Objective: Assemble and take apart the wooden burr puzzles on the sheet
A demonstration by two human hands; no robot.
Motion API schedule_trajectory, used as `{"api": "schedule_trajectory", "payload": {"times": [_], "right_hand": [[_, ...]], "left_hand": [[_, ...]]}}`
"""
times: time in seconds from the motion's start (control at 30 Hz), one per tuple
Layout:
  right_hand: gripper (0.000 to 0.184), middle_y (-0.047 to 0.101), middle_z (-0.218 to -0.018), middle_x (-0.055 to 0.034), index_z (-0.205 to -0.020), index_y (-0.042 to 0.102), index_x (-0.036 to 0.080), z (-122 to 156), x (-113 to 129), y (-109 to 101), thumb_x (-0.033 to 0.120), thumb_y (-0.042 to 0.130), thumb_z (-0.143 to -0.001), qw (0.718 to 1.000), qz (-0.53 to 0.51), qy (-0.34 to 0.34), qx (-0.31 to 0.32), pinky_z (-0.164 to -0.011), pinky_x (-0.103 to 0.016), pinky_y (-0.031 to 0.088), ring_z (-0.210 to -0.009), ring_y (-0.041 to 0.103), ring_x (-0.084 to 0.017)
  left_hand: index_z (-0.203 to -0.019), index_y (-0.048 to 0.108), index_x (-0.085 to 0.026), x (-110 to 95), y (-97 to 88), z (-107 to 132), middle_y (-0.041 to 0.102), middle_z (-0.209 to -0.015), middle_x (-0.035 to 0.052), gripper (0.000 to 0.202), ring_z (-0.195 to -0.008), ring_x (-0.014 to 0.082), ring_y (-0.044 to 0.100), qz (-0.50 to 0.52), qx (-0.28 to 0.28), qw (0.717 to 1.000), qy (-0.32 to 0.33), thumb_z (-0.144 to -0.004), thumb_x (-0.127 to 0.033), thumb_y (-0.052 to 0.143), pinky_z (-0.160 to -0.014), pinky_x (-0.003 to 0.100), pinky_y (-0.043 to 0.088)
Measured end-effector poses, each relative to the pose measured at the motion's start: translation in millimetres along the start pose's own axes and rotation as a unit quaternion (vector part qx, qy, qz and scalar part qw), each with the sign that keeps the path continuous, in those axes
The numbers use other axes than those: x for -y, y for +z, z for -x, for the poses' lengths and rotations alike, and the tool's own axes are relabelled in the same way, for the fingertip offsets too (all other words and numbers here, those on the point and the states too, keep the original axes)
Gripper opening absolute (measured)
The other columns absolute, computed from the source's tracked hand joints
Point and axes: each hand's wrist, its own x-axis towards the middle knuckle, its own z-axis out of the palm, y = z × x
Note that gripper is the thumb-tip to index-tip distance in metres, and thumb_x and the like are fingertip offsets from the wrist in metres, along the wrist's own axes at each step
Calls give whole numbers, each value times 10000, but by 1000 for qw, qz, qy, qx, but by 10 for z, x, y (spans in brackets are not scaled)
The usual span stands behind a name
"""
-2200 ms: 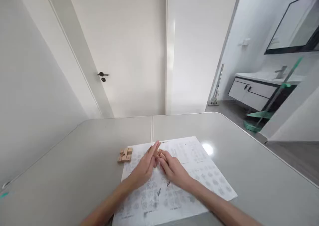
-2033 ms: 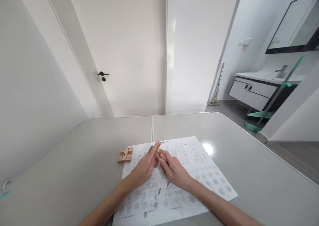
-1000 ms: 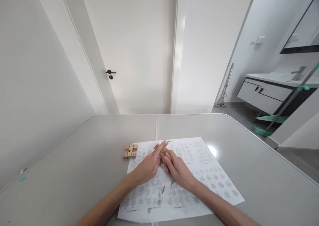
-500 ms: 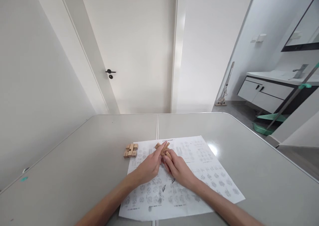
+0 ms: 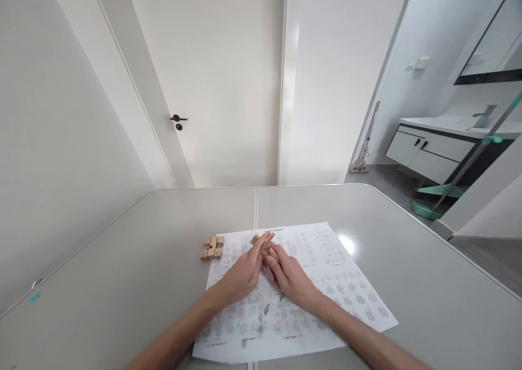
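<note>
Wooden puzzle pieces over the instruction sheet, near its far edge, long axis slanting far-right. Left hand and right hand pinch them together. Block cluster at the sheet's far-left corner, nearer the left hand.

A grey desk with a seam down its middle fills the lower view. Beyond the desk's far edge stands a closed white door, its dark handle above the desk's far left part. Past the desk's right corner, a white vanity cabinet carries a faucet under a dark-framed mirror. A green broom and dustpan lean nearer the desk.
</note>
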Motion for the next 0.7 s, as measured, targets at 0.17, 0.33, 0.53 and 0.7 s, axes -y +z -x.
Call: {"api": "schedule_trajectory", "payload": {"times": [0.17,0.33,0.53,0.7], "right_hand": [[220,477,-665,50,-991,451,247,-6,3,-7,415,337,-1076,1000,11,-11,-6,-559,-284,332,-546,431,-163],[207,469,-677,53,-938,423,253,-11,8,-11,386,345,-1077,1000,10,-22,-11,-566,-283,332,-562,415,-154],[212,469,-696,44,-950,422,255,-5,6,5,395,329,-1079,999,25,-23,-14,-594,-287,345,-586,436,-166],[221,479,-706,39,-955,431,253,2,5,-1,410,336,-1078,999,25,-20,-14,-596,-286,344,-592,450,-170]], "left_hand": [[-1625,174,-295,25,21,0,397,-1623,91,528,-1439,239,466,5,-7,1000,-4,-1104,-313,261,-1193,449,400],[-1630,144,-305,65,55,8,452,-1585,102,545,-1386,233,528,0,-19,1000,2,-1100,-283,268,-1149,448,454],[-1629,159,-289,104,92,9,401,-1618,94,552,-1446,238,455,-15,-32,999,14,-1091,-239,271,-1192,451,408],[-1630,137,-289,86,82,12,323,-1661,80,572,-1461,231,434,-23,-33,999,14,-1081,-199,273,-1203,440,397]]}}
